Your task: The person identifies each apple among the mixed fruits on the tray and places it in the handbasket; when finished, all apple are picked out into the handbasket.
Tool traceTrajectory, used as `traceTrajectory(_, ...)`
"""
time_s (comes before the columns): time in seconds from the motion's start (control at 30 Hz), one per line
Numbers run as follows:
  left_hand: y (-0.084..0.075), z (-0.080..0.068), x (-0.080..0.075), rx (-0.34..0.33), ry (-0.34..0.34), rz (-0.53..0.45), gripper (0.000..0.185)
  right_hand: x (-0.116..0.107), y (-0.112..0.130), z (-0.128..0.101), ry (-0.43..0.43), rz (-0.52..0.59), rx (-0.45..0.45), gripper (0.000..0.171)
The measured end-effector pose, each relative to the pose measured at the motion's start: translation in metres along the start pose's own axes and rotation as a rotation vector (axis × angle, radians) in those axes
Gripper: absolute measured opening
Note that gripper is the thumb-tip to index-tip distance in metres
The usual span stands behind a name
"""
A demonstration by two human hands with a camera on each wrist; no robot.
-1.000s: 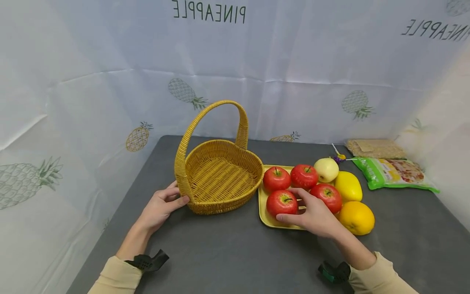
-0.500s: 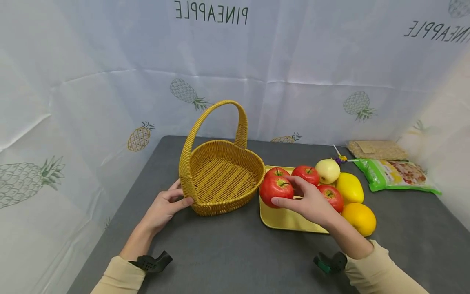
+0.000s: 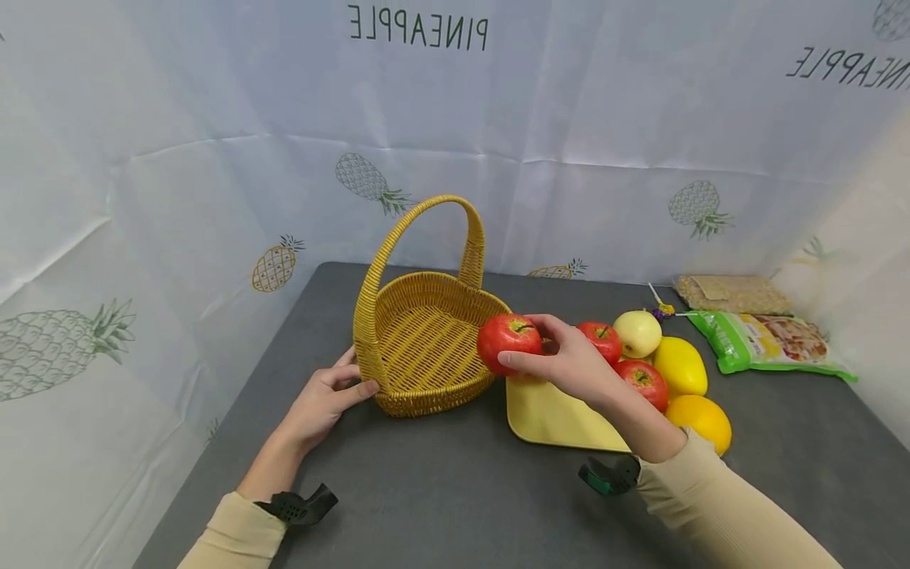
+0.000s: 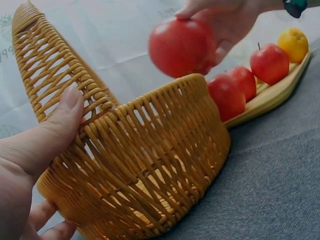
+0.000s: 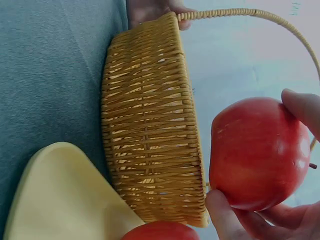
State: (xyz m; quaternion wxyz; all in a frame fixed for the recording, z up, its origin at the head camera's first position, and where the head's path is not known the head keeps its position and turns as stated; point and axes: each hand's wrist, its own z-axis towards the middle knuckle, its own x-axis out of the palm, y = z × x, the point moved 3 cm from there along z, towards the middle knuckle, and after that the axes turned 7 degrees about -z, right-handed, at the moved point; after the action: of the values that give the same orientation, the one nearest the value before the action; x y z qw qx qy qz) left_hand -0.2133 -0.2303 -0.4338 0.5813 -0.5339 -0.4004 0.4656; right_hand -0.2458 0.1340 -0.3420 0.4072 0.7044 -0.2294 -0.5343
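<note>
My right hand (image 3: 572, 365) holds a red apple (image 3: 506, 344) between thumb and fingers. The apple is in the air over the right rim of a heart-shaped wicker basket (image 3: 426, 340) with a tall arched handle. In the left wrist view, the held apple (image 4: 182, 47) shows just above the rim. My left hand (image 3: 320, 407) grips the basket's left end at the handle base, its thumb (image 4: 70, 102) pressed against the weave. Nothing lies in the visible part of the basket. More red apples (image 3: 643, 383) sit on a yellow tray (image 3: 562, 423) to the right.
Beside the apples are a pale yellow round fruit (image 3: 637, 333), a yellow oval fruit (image 3: 680, 365) and an orange (image 3: 702, 423). Farther back lie a green food packet (image 3: 771, 340), a brown packet (image 3: 732, 292) and lollipops (image 3: 663, 308). A pineapple-print cloth (image 3: 569, 158) hangs behind the table.
My right hand has lifted the apple off the tray and carried it up and left to the basket's rim. The left hand keeps its place on the basket.
</note>
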Motion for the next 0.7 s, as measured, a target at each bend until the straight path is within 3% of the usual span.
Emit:
traceTrajectory(0.3,-0.002,-0.001,0.000,-0.010,0.002,0.002,0.028,0.006,0.007,0.013,-0.003,0.048,0.015,0.072)
traceTrajectory(0.7,-0.001,-0.001,-0.001,0.014,0.000,0.007,0.024,0.015,0.019,0.032,-0.001,0.001,-0.010,0.076)
